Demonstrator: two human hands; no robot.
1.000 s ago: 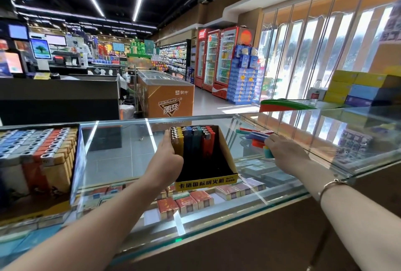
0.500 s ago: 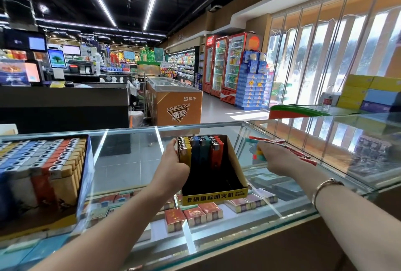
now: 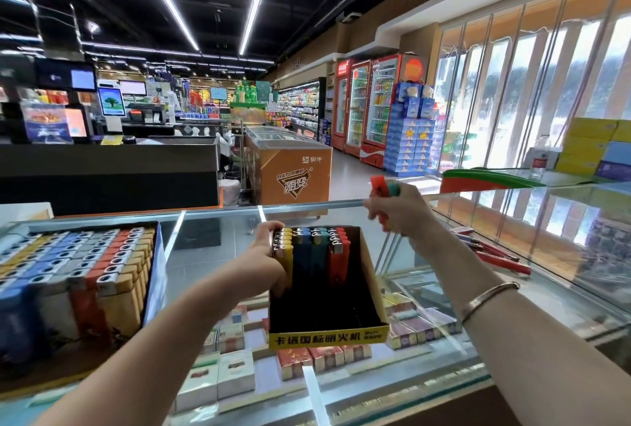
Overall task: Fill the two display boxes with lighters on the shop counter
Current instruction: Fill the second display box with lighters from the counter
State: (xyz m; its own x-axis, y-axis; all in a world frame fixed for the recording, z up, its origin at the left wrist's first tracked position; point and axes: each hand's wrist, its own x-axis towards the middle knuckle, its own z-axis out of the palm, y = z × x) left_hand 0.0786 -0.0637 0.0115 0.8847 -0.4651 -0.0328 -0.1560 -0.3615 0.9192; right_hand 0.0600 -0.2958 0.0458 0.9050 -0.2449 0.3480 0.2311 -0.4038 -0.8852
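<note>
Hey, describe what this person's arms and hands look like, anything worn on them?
Both forearms are bare, with no sleeves in view and no gloves. The right wrist carries a thin metal bangle, silvery with a plain band. The left hand and right hand show no rings or watch that can be made out.

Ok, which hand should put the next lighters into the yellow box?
Right hand: it already holds lighters above the box. The left hand steadies the box.
</note>
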